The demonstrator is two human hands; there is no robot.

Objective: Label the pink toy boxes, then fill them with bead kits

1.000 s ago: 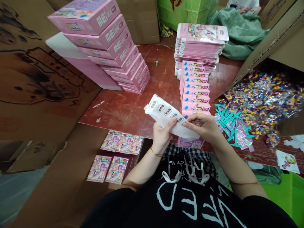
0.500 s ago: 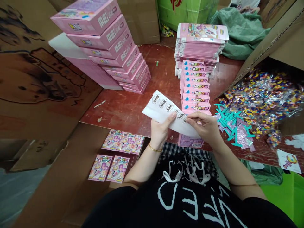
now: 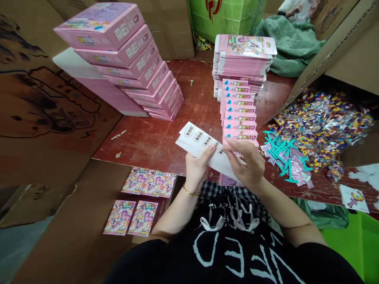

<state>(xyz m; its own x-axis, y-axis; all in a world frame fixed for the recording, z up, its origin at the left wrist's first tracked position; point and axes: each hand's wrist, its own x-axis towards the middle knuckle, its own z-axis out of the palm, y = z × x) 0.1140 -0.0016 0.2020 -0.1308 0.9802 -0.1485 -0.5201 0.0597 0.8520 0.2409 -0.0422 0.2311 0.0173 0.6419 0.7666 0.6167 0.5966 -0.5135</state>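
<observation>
A white sheet of oval stickers [image 3: 194, 144] with black printed characters is held at a slant over the table's front edge. My left hand [image 3: 197, 167] grips its lower edge, thumb pressed on top among the ovals. At the right part of the sheet, my right hand [image 3: 248, 161] has thumb and forefinger pinched together by the row of stickers. Whatever lies between those fingertips is hidden, and the hand is slightly blurred. Just behind the sheet, an overlapping row of pink printed boxes [image 3: 239, 110] runs away from me, partly covered by my right hand.
Pink boxes [image 3: 127, 37] are stacked high at the left. Behind the row stands a pile of flat pink cartons [image 3: 245, 63]. Teal plastic pieces [image 3: 281, 154] and bagged colourful bits [image 3: 322, 130] lie right. Printed pink packets [image 3: 142, 219] sit in a carton lower left.
My right hand has turned and its fingers have curled in more over the sheet's right part. My left hand keeps its grip. The whole view has shifted slightly.
</observation>
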